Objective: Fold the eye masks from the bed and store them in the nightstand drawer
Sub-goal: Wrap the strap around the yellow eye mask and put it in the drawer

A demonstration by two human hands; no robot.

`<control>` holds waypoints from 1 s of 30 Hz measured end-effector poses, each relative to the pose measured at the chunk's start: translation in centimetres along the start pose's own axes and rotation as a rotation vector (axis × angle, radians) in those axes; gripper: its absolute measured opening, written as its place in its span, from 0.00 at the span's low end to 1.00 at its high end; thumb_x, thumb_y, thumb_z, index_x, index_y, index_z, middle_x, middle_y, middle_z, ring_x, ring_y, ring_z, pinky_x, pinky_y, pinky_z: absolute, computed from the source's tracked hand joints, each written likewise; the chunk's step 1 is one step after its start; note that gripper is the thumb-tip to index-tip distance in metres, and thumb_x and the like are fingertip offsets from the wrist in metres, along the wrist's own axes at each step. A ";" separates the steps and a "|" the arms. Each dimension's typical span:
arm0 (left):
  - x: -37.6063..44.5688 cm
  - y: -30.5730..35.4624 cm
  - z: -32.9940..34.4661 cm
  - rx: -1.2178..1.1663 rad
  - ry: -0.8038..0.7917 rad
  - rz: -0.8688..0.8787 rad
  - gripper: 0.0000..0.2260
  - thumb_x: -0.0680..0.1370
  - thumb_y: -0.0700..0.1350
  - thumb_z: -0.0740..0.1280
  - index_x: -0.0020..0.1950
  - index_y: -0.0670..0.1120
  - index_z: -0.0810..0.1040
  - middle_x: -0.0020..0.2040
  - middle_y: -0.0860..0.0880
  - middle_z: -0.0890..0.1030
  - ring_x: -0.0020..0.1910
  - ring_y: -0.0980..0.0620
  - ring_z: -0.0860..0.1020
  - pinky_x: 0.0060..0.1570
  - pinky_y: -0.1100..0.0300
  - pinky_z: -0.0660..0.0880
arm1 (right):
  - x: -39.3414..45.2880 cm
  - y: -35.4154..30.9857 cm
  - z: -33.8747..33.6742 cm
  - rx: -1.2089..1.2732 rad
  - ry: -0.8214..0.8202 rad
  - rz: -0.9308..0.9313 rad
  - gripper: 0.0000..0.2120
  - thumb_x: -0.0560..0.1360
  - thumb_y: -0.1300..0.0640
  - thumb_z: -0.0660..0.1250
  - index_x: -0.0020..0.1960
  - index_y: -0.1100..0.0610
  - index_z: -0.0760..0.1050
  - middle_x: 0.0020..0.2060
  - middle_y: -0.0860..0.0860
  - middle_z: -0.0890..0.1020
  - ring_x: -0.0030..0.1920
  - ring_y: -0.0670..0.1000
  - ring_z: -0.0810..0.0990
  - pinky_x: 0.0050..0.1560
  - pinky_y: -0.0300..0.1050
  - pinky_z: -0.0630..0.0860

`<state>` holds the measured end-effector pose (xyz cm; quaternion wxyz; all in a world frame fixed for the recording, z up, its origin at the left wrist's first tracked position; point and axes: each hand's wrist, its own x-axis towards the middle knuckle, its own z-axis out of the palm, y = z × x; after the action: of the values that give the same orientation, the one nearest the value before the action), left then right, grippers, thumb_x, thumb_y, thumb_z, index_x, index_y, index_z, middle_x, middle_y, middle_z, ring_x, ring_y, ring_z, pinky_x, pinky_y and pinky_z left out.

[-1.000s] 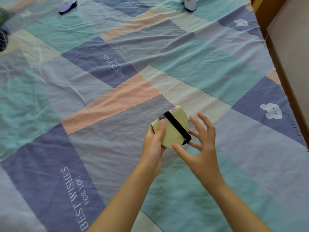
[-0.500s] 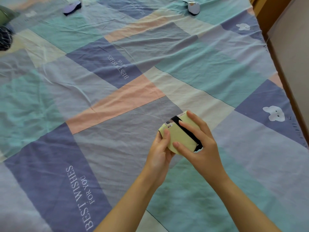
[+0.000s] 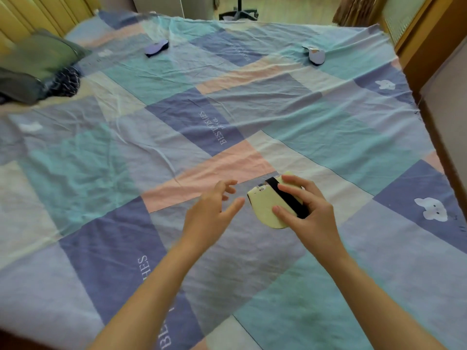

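A folded pale-yellow eye mask (image 3: 265, 208) with a black strap across it is held above the bed, near the middle of the view. My right hand (image 3: 307, 210) is shut on it, thumb under its lower edge and fingers over the strap. My left hand (image 3: 212, 210) hovers just left of the mask, fingers apart, not touching it. Two purple eye masks lie far up the bed: one at the far left (image 3: 156, 48), one at the far right (image 3: 316, 55). The nightstand drawer is not in view.
The patchwork bedsheet (image 3: 177, 157) fills the view. Grey-green pillows and dark fabric (image 3: 38, 69) sit at the far left. A wooden bed frame and wall (image 3: 444, 102) run along the right edge. An office chair base (image 3: 238, 13) stands beyond the bed.
My left hand has let go of the yellow mask and moved left, opening. My right hand has closed around the mask and holds it alone. The view has tilted up, showing more of the bed.
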<state>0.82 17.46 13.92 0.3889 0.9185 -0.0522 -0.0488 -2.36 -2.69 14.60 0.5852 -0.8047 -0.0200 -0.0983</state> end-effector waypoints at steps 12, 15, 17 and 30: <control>-4.6 5.8 -18.7 0.518 0.260 -0.084 0.19 0.77 0.57 0.63 0.67 0.54 0.70 0.57 0.56 0.79 0.57 0.52 0.78 0.51 0.54 0.75 | 4.8 -18.1 0.5 0.023 -0.262 -0.327 0.20 0.67 0.67 0.75 0.58 0.58 0.79 0.59 0.49 0.78 0.60 0.40 0.76 0.61 0.38 0.73; -8.5 9.0 -24.0 0.562 0.348 -0.130 0.18 0.78 0.59 0.61 0.67 0.56 0.70 0.56 0.58 0.79 0.57 0.54 0.77 0.49 0.55 0.73 | 4.6 -24.0 0.1 0.068 -0.352 -0.397 0.20 0.68 0.68 0.74 0.58 0.56 0.79 0.58 0.48 0.78 0.60 0.40 0.76 0.59 0.39 0.75; -12.0 11.0 -27.4 0.606 0.420 -0.157 0.18 0.78 0.59 0.60 0.66 0.56 0.70 0.55 0.58 0.79 0.56 0.54 0.77 0.47 0.55 0.74 | 4.0 -28.1 0.3 0.099 -0.433 -0.481 0.19 0.68 0.68 0.73 0.58 0.57 0.79 0.58 0.49 0.77 0.60 0.41 0.76 0.57 0.37 0.75; -43.8 13.8 -39.8 0.690 0.769 -0.618 0.14 0.77 0.60 0.59 0.55 0.54 0.77 0.51 0.56 0.81 0.53 0.51 0.78 0.50 0.52 0.75 | -9.8 -49.1 12.9 0.232 -0.966 -0.899 0.22 0.68 0.62 0.73 0.61 0.54 0.77 0.59 0.49 0.77 0.59 0.48 0.77 0.55 0.40 0.75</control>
<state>-38.11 42.01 53.57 0.0274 0.9161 0.3487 0.1961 -17.44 25.73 55.11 0.4953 -0.6037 -0.6233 0.0415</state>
